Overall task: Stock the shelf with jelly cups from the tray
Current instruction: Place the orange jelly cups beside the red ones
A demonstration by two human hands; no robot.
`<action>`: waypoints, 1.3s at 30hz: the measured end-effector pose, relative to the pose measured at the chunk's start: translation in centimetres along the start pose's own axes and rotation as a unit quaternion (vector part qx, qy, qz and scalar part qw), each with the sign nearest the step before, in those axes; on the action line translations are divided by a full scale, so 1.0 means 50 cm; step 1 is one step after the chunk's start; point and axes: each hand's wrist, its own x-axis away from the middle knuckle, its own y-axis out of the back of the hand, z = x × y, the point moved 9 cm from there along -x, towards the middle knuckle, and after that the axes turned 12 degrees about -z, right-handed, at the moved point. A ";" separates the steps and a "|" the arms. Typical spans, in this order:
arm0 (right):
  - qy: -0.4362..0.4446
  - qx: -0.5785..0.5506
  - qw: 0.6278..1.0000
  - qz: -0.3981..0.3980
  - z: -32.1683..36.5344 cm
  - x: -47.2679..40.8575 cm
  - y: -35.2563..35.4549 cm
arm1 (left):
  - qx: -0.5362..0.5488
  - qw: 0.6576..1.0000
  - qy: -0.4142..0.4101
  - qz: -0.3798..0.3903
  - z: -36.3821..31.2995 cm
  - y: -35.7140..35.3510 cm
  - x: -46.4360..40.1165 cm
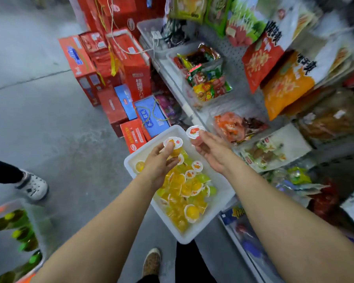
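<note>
Holding one jelly cup per hand: our left hand [161, 160] pinches an orange cup [173, 144] over the tray [219, 184], our right hand [209, 150] pinches a red-lidded cup [194, 132] at the tray's far corner. Shelf [172, 68] lies right and ahead, so the right grip is nearer and likely goes first; remaining cups sit piled in the tray.

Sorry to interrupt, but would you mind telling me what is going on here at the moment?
A person is restocking snacks. The left hand holds an orange jelly cup above the white tray, which is still heaped with yellow and green cups. The right hand pinches a red jelly cup and reaches toward the shelf, where bins of packaged snacks sit. Neither cup has been placed yet.
</note>
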 end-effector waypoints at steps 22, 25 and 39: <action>0.439 0.013 0.844 -0.307 0.616 0.825 0.485 | -0.106 0.893 -0.174 0.401 -0.065 -0.553 0.770; 0.451 0.020 0.816 -0.361 0.637 0.922 0.594 | -0.088 0.872 -0.165 0.452 -0.011 -0.613 0.875; 0.363 0.095 0.767 -0.520 0.485 0.996 0.929 | -0.089 0.839 -0.139 0.519 0.120 -0.711 1.079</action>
